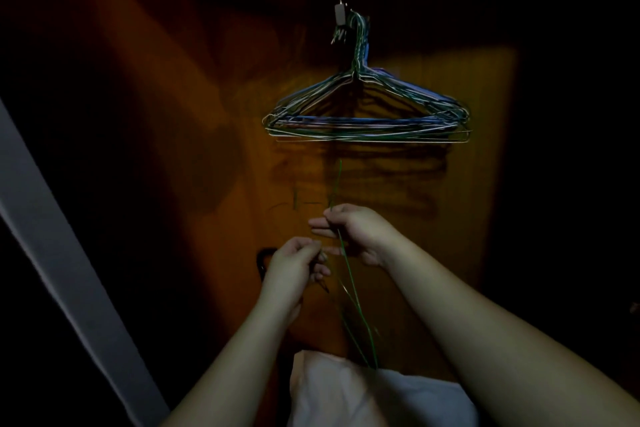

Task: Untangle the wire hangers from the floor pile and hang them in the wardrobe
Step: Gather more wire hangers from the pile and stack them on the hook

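Dim rm, orange-brown wood panel (214,156) w/ lit patch, grey strip (52,253) at left.

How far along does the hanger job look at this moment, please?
Done: a bunch of wire hangers already hangs from a hook on the wooden panel. In hand: the right hand pinches a green hanger, and the left hand holds something thin beside it. Left: hanging this one; the floor pile is out of view, so the remainder cannot be judged.

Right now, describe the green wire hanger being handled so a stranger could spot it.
Find the bunch of wire hangers hanging on the orange-brown wooden panel. Below it, the right hand pinches a thin green wire hanger. Unlike the bunch, it hangs from nothing.
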